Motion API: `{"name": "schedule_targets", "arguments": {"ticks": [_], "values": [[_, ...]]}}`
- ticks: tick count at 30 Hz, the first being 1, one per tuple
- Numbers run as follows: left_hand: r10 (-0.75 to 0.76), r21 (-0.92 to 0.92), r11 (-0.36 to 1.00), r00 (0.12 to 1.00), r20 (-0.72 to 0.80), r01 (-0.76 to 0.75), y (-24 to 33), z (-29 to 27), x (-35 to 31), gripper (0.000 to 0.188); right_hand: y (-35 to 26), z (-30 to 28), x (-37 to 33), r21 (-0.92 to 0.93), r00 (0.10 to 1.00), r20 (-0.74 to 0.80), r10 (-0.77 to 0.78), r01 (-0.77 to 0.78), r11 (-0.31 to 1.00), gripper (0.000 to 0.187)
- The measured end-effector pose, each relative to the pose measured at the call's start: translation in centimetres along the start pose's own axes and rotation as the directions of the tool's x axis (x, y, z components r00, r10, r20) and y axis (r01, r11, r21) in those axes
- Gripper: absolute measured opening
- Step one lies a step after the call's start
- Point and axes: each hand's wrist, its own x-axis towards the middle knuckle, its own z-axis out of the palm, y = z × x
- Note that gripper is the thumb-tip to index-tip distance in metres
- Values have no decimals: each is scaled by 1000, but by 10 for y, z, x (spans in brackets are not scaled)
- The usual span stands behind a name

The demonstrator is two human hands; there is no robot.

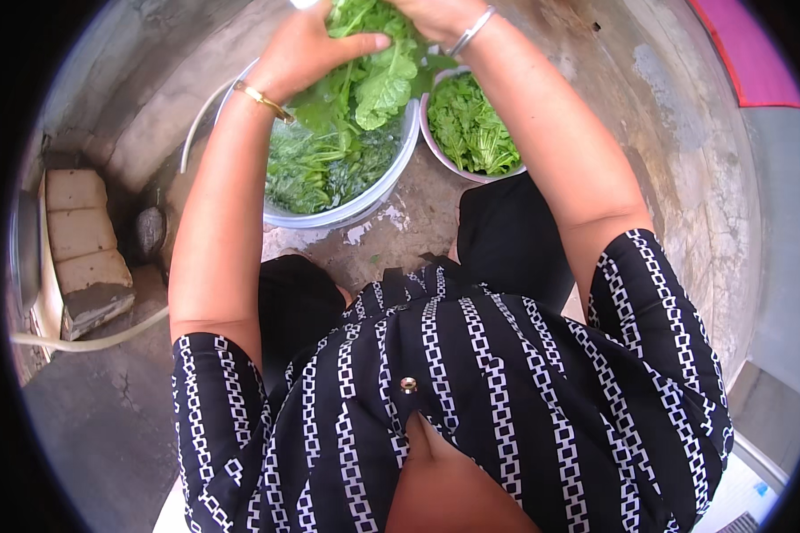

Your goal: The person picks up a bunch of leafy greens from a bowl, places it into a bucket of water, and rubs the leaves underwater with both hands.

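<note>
A bunch of leafy greens (389, 84) hangs above a tub, its lobed leaves pointing down. My left hand (311, 49) grips the bunch from the left, thumb across the leaves and the other fingers hidden behind them. At the upper edge, my right hand (440, 16) closes on the top of the same bunch; its fingertips are partly cut off by the picture's edge. Below, the translucent round tub (364, 210) holds water with more greens (324, 169) in it. Beside it, a pinkish basin (429, 133) is heaped with green leaves (473, 124).
Pale blocks (82, 231) stand on the left next to a dark rounded object (150, 233). A pale hose (133, 327) runs along the floor there. My knees are just in front of the tub and basin. A pink sheet (760, 53) shows at upper right.
</note>
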Motion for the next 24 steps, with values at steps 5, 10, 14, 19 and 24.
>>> {"name": "schedule_targets", "arguments": {"ticks": [5, 10, 14, 19, 24], "values": [[248, -196, 950, 969, 2, -243, 51, 68, 65, 35, -51, -82, -28, -292, 990, -81, -119, 91, 952, 19], [107, 368, 916, 982, 156, -158, 7, 159, 130, 70, 9, -174, -72, -667, 985, -146, -87, -33, 744, 27], [45, 709, 683, 978, 201, -178, -22, 170, 148, 66, 84, -209, -91, -839, 992, 57, -112, 108, 534, 31], [-100, 650, 723, 894, 436, -236, -44, 177, 164, 58, 211, -213, -147, -841, 850, 524, 51, 507, 191, 13], [-381, 705, 627, 659, 649, -331, -75, 238, 165, 61, 298, -203, -213, -801, 767, 590, 254, 513, 310, 9]]}}
